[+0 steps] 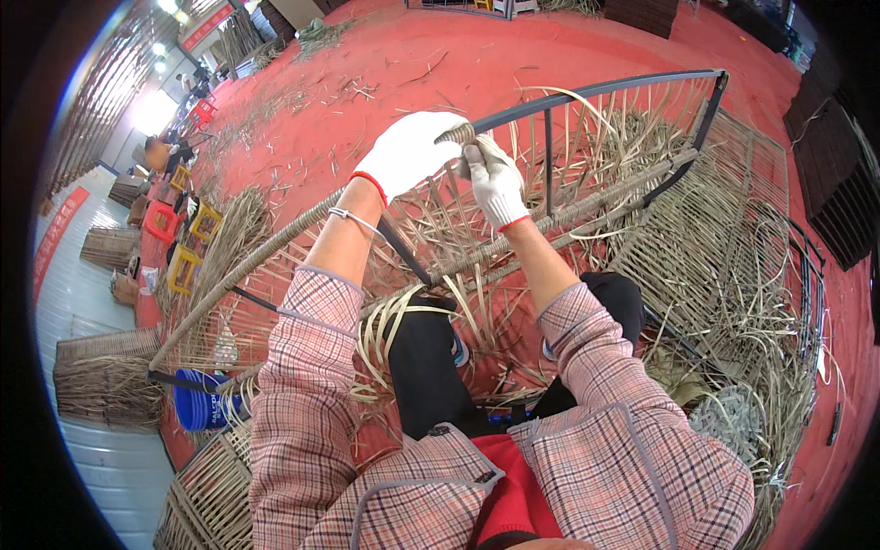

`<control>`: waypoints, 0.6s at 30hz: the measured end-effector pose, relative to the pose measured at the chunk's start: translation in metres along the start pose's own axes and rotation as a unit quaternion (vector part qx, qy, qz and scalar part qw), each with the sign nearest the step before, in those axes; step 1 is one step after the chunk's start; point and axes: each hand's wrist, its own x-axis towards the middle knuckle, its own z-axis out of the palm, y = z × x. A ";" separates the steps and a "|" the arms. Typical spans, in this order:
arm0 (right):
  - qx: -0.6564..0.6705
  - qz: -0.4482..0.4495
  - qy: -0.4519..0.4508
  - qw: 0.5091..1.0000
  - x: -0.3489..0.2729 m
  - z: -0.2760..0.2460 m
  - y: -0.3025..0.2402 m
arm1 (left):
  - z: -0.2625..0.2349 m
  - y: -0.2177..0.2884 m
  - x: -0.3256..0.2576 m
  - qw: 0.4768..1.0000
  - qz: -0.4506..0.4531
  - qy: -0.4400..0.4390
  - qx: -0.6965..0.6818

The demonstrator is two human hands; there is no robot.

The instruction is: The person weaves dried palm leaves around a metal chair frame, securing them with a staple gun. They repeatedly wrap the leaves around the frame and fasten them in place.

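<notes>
So both gloved hands are up on the top rail of the metal frame [587, 92]: left hand [408, 151] has its grip wrapped around the woven-over bar, right hand [493, 183] is pinching a rattan strip [495, 147] right beside it. Loose strips litter the red floor [458, 55] all around.

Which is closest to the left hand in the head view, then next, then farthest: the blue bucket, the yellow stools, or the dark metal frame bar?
From the left hand:
1. Dark metal frame bar: touching, right at the hand, running off to the right.
2. Yellow stools: off to the left on the red floor.
3. Blue bucket: low at the left, beside the left elbow.
</notes>
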 end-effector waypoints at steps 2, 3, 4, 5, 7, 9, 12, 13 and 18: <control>-0.076 -0.076 0.009 0.994 -0.002 -0.008 0.005 | 0.004 0.001 -0.004 0.998 0.025 0.047 0.037; -0.114 -0.108 0.013 0.988 -0.003 -0.011 0.009 | 0.006 0.002 -0.007 0.996 0.030 0.069 0.056; -0.124 -0.056 -0.002 0.991 -0.006 -0.014 0.014 | 0.006 0.005 -0.007 0.992 0.022 0.079 0.093; -0.122 -0.067 0.001 0.990 -0.008 -0.015 0.020 | 0.006 0.009 -0.012 0.985 0.044 0.138 0.093; -0.129 -0.074 0.012 0.989 -0.013 -0.017 0.035 | 0.007 0.021 -0.025 0.968 0.039 0.230 0.089; -0.117 -0.065 0.010 0.991 -0.019 -0.019 0.053 | 0.013 0.033 -0.048 0.940 0.106 0.316 0.075; -0.105 0.040 -0.035 0.993 -0.040 -0.031 0.080 | 0.043 0.037 -0.091 0.907 0.190 0.363 0.091; -0.206 0.043 -0.059 0.976 -0.048 -0.038 0.087 | 0.061 0.033 -0.102 0.917 0.193 0.326 0.122; -0.438 -0.014 -0.184 0.879 -0.067 -0.061 0.105 | 0.153 -0.032 -0.099 0.980 -0.107 0.161 -0.044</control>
